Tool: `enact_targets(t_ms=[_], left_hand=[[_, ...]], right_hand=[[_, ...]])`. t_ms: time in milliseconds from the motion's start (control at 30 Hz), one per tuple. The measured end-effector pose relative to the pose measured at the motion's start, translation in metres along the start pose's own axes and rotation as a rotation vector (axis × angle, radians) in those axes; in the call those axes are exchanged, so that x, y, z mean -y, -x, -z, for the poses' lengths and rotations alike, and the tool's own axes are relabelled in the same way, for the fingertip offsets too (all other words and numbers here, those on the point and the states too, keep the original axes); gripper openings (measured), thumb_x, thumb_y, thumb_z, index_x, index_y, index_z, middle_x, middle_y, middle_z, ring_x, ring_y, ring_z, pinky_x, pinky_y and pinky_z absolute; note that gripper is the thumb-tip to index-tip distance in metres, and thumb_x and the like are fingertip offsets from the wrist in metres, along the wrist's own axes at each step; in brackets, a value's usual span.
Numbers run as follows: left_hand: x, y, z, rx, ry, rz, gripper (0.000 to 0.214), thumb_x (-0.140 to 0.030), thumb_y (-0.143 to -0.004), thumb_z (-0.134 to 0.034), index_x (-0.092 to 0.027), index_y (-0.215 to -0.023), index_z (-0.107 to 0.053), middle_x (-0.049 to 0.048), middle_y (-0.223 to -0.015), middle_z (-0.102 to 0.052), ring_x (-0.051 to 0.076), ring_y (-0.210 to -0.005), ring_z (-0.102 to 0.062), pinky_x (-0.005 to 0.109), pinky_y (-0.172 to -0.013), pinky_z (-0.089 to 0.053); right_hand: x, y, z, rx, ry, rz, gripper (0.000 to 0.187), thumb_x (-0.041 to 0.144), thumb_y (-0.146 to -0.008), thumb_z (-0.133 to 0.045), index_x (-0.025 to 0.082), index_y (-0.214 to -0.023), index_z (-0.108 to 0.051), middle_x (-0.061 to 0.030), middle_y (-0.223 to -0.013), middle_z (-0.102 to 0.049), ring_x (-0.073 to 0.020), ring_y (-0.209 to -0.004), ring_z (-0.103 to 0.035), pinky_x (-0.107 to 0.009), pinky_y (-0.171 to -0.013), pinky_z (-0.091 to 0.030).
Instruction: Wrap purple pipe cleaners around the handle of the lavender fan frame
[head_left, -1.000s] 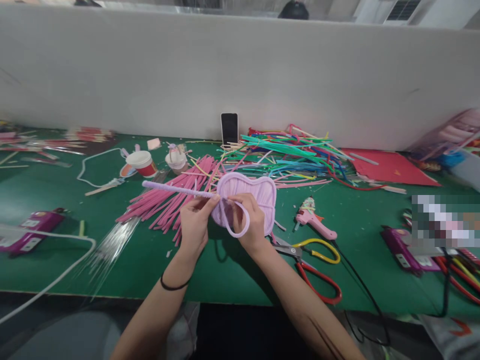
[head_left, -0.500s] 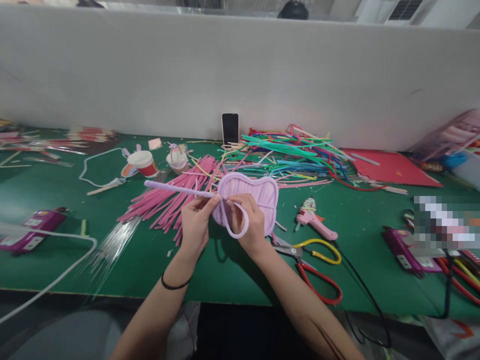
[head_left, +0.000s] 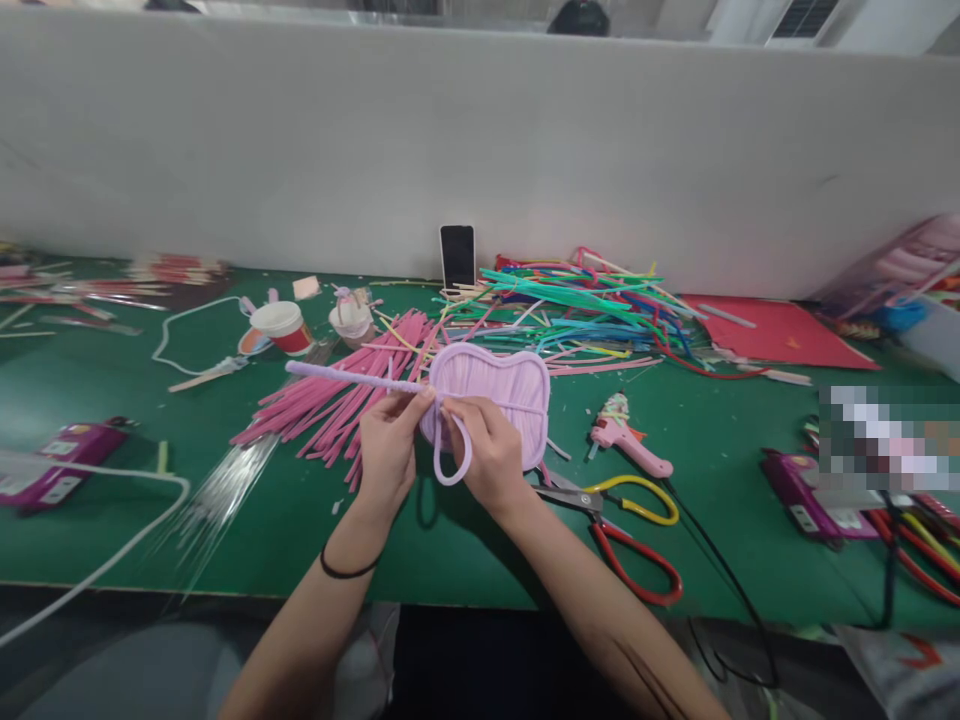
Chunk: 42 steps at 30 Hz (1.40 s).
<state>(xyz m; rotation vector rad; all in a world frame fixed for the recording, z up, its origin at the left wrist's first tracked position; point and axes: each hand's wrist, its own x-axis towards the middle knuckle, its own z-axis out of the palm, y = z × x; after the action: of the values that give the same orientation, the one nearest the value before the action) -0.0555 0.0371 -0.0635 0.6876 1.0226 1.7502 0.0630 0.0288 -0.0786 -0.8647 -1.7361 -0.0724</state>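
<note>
Between my hands is a lilac pipe cleaner (head_left: pixel 352 376), its straight end pointing left and the rest bent into a hanging loop. The fingertips of my left hand (head_left: pixel 390 440) pinch it where the straight part meets the loop. My right hand (head_left: pixel 486 445) is closed on the loop close by, with its fingertips nearly touching the left ones. Directly behind the right hand is a lilac wavy-edged panel (head_left: pixel 491 375) made of pipe cleaners laid side by side, with a raised rim. Fingers cover its lower left part, so what supports it is hidden.
Pink pipe cleaners (head_left: pixel 337 400) lie fanned out on the green table (head_left: pixel 300 550). Scissors (head_left: pixel 592 500) and a pink glue gun (head_left: pixel 626 440) are to the right. Behind are a paper cup (head_left: pixel 281 328), an upright phone (head_left: pixel 457 257), a multicoloured pipe-cleaner pile (head_left: pixel 577 300) and red sheets (head_left: pixel 780 330).
The lilac loop has become smaller and narrower, and my right hand has drawn slightly left towards the left one. The whole view has shifted a little.
</note>
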Motion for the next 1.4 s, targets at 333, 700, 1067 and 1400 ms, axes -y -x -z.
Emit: enact_targets(t_ms=[333,700,1067,1400], left_hand=[[0.000,0.003,-0.001,0.016,-0.013,-0.002,0.021,-0.022,-0.059,-0.092,-0.015,-0.074,-0.079,0.0006,-0.071,-0.074,0.011,-0.065,-0.065,0.023,-0.071,-0.054],[0.000,0.003,-0.002,0.011,-0.043,-0.011,0.021,-0.023,-0.059,-0.091,-0.015,-0.074,-0.078,0.0020,-0.073,-0.075,0.014,-0.068,-0.068,0.026,-0.073,-0.055],[-0.001,0.001,0.000,-0.015,-0.019,-0.004,0.024,-0.024,-0.058,-0.092,-0.015,-0.075,-0.078,0.0012,-0.073,-0.074,0.012,-0.067,-0.066,0.024,-0.070,-0.053],[-0.002,0.000,0.000,-0.038,-0.007,-0.003,0.021,-0.022,-0.060,-0.089,-0.015,-0.076,-0.078,0.0005,-0.074,-0.074,0.011,-0.066,-0.065,0.023,-0.068,-0.052]], right_hand=[[-0.002,-0.002,0.000,-0.027,-0.005,-0.007,0.013,0.014,-0.099,-0.053,0.014,-0.103,-0.065,-0.0116,-0.089,-0.073,-0.0194,-0.082,-0.071,-0.029,-0.075,-0.060],[-0.002,0.001,-0.002,0.031,0.020,-0.050,0.017,0.016,-0.100,-0.050,0.017,-0.105,-0.067,-0.0106,-0.090,-0.073,-0.0198,-0.084,-0.071,-0.031,-0.078,-0.060],[0.004,-0.007,0.012,-0.023,-0.066,-0.081,0.012,0.022,-0.096,-0.062,0.017,-0.107,-0.066,-0.0108,-0.095,-0.073,-0.0190,-0.088,-0.072,-0.029,-0.079,-0.060],[0.006,-0.007,0.010,0.001,0.041,0.053,0.010,0.015,-0.097,-0.058,0.019,-0.090,-0.064,-0.0079,-0.079,-0.071,-0.0186,-0.074,-0.070,-0.028,-0.068,-0.057]])
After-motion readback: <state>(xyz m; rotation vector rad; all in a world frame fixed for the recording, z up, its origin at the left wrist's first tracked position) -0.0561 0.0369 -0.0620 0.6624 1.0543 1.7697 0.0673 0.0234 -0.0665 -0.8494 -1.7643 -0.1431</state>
